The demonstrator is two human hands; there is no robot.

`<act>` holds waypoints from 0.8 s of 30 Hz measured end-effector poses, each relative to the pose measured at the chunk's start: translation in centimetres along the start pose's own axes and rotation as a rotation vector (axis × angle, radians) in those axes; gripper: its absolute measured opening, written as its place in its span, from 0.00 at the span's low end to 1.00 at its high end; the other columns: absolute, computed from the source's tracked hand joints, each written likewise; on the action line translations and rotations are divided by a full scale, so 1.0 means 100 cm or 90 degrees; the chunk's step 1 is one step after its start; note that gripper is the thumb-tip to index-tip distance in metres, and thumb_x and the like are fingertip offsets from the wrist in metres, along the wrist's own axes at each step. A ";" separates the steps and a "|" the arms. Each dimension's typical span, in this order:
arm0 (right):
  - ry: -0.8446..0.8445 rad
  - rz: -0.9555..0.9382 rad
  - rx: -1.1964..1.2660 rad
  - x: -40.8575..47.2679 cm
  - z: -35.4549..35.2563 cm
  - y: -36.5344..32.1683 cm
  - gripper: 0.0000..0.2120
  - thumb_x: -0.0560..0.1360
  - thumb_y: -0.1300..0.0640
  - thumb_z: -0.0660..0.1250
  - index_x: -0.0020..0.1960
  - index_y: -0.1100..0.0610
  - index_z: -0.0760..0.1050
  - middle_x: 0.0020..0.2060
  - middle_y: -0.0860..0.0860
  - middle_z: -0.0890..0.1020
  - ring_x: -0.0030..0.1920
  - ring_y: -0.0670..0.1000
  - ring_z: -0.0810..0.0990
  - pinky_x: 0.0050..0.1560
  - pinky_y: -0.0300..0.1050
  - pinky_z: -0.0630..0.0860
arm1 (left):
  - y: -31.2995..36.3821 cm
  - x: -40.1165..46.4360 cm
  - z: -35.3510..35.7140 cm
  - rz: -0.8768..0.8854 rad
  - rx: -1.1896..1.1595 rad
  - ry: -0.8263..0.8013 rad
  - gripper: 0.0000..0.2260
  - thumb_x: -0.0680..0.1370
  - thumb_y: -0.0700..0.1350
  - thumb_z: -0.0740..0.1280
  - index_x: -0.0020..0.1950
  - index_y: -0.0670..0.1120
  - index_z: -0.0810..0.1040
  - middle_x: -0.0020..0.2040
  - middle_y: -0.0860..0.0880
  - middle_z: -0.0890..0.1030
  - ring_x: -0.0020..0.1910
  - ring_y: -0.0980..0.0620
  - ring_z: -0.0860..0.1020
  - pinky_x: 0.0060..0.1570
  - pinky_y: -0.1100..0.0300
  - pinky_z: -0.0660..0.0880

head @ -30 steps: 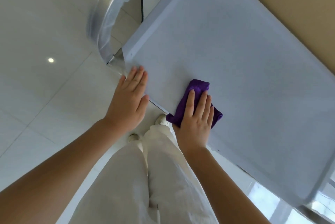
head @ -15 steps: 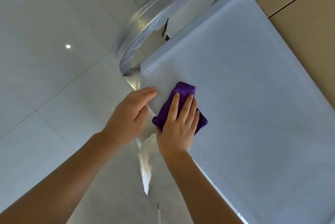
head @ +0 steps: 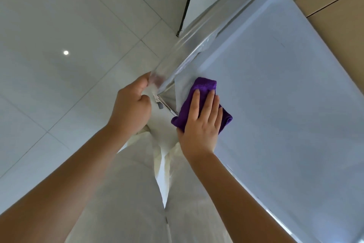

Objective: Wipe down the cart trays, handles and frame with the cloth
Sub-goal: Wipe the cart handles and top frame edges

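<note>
The cart's pale grey top tray (head: 285, 105) fills the right side of the head view. A folded purple cloth (head: 199, 103) lies on the tray near its near-left corner. My right hand (head: 201, 122) presses flat on the cloth, fingers spread over it. A shiny metal handle (head: 197, 40), wrapped in clear film, runs along the tray's left end. My left hand (head: 132, 107) is curled around the handle's lower end, just left of the tray corner.
Glossy white floor tiles (head: 69, 65) spread to the left and below. A beige wall panel (head: 338, 12) stands beyond the tray at the upper right. My legs in white trousers (head: 137, 193) stand against the tray's near edge.
My left hand left the tray's edge and closed on the handle's lower end. My right hand slid the cloth toward the tray's near-left corner. The view has shifted.
</note>
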State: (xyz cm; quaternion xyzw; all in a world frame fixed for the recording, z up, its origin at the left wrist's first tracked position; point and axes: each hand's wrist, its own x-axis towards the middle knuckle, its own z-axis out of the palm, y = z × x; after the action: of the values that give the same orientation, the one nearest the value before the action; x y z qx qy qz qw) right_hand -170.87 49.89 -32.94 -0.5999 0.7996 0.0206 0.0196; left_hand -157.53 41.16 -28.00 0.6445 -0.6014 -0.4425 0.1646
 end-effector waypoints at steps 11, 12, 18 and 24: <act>0.050 -0.108 0.139 0.054 -0.005 -0.046 0.39 0.56 0.46 0.79 0.64 0.58 0.73 0.64 0.60 0.74 0.67 0.65 0.69 0.68 0.60 0.61 | -0.001 0.007 -0.016 0.037 0.010 -0.075 0.27 0.72 0.26 0.55 0.66 0.45 0.74 0.24 0.59 0.70 0.20 0.59 0.67 0.20 0.74 0.60; 0.037 -0.114 0.152 0.059 -0.006 -0.046 0.37 0.57 0.46 0.78 0.63 0.58 0.75 0.62 0.58 0.75 0.67 0.64 0.69 0.68 0.60 0.61 | -0.001 0.007 -0.015 0.036 0.002 -0.081 0.27 0.72 0.26 0.55 0.66 0.44 0.74 0.25 0.56 0.73 0.20 0.59 0.67 0.20 0.74 0.60; -0.042 -0.256 0.232 0.085 -0.014 -0.028 0.26 0.59 0.35 0.69 0.51 0.49 0.82 0.51 0.48 0.80 0.61 0.56 0.72 0.69 0.58 0.58 | -0.004 -0.003 0.000 -0.002 -0.083 -0.095 0.30 0.73 0.28 0.55 0.74 0.46 0.62 0.60 0.46 0.77 0.50 0.55 0.76 0.38 0.72 0.68; -0.107 -0.422 0.182 0.113 -0.026 -0.015 0.28 0.60 0.30 0.69 0.50 0.47 0.81 0.48 0.46 0.82 0.58 0.54 0.75 0.69 0.57 0.60 | 0.003 -0.037 0.035 -0.085 -0.117 0.016 0.34 0.74 0.33 0.55 0.76 0.42 0.42 0.77 0.46 0.48 0.75 0.57 0.47 0.68 0.73 0.47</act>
State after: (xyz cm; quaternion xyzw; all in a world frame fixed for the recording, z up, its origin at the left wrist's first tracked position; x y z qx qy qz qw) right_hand -172.58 38.53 -31.04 -0.8139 0.5520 -0.0493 0.1744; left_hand -159.98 45.57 -28.32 0.6710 -0.5119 -0.4974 0.2007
